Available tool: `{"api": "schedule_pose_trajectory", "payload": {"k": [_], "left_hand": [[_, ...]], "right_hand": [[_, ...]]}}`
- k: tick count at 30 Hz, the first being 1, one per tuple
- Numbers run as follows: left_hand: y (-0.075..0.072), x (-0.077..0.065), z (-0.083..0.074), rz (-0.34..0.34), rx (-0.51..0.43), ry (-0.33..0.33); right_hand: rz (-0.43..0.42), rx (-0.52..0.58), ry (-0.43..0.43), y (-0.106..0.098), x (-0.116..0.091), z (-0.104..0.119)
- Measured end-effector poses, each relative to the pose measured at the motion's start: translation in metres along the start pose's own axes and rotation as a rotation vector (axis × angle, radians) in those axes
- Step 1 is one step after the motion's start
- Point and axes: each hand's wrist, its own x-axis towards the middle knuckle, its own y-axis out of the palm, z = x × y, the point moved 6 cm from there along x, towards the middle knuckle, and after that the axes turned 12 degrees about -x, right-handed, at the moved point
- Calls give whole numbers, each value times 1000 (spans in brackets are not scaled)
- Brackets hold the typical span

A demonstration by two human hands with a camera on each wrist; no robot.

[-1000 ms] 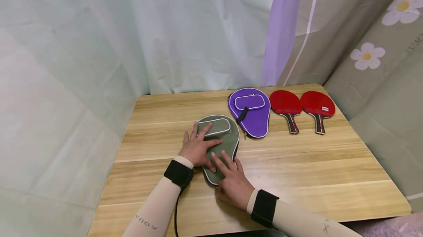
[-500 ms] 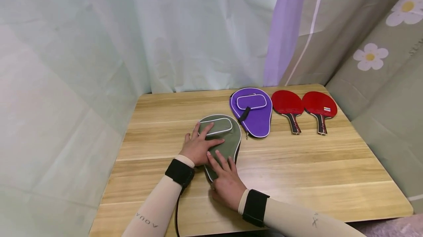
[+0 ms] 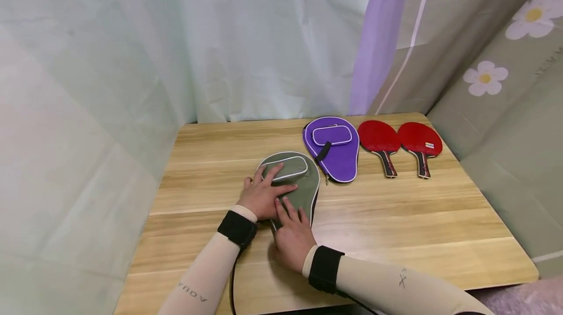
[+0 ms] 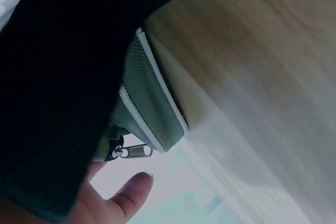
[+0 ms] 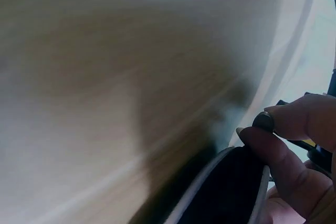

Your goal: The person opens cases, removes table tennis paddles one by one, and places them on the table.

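Note:
A green table tennis bat case [image 3: 305, 190] with white piping lies on the wooden table, its pocket [image 3: 291, 167] toward the far end. My left hand [image 3: 263, 196] rests on it with fingers spread, some over the pocket. At the case's narrow near end, my right hand [image 3: 293, 238] pinches a small dark zipper pull [image 5: 263, 121] between thumb and finger, seen in the right wrist view. Other right fingers lie on the case top. The left wrist view shows another metal zipper pull [image 4: 137, 151] hanging by the case's green fabric [image 4: 149, 100], near a fingertip.
Behind and right lies a purple bat case [image 3: 345, 158] with a black strap. Two red bats [image 3: 380, 136] lie beside it, handles toward me. The wooden table [image 3: 396, 237] meets hanging curtains [image 3: 264, 51] at the back and sides. A black cable [image 3: 233, 285] runs from the left wrist.
My right hand has moved left around the narrow end of the green case, from its right side. My left hand stays on the case, which has barely moved.

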Motion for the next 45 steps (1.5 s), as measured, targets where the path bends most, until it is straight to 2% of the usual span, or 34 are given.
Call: {"api": "schedule_pose_trajectory", "payload": {"k": [7, 11, 13, 16, 18, 20, 22, 25, 27, 28, 31, 34, 36, 40, 42, 45], "left_hand": [[2, 2, -3, -3, -2, 9], [2, 1, -2, 2, 7, -10], [1, 1, -2, 9, 11, -22], [1, 0, -4, 32, 25, -46], [1, -1, -5, 42, 42, -57], [0, -1, -7, 50, 61, -61], [-1, -2, -12, 56, 82, -57], [-2, -1, -24, 64, 102, -18], [0, -1, -36, 86, 106, 25], [2, 0, -42, 101, 106, 49], [12, 0, -59, 158, 99, 115], [22, 0, -70, 193, 102, 142], [31, 2, -70, 177, 107, 154], [36, 8, -70, 124, 130, 156], [35, 10, -71, 110, 151, 150], [27, 8, -76, 121, 186, 118]], "right_hand": [[28, 12, 40, 1, 4, -3], [18, 20, 27, 2, 4, -5], [-22, 44, 10, 7, 3, -8], [-27, 103, -9, 9, -2, -16], [-4, 177, -2, 10, -5, -27], [42, 236, 44, 5, -8, -44], [44, 292, 111, 5, -12, -65], [17, 325, 195, 5, -15, -98], [7, 329, 203, 7, -17, -114], [-11, 307, 185, 15, -18, -120], [15, 290, 133, 27, -21, -128], [45, 270, 82, 51, -26, -131], [51, 263, 69, 66, -28, -134], [-30, 219, 31, 90, -27, -147], [-62, 189, -4, 92, -25, -152], [-103, 157, -72, 91, -23, -155]]}}
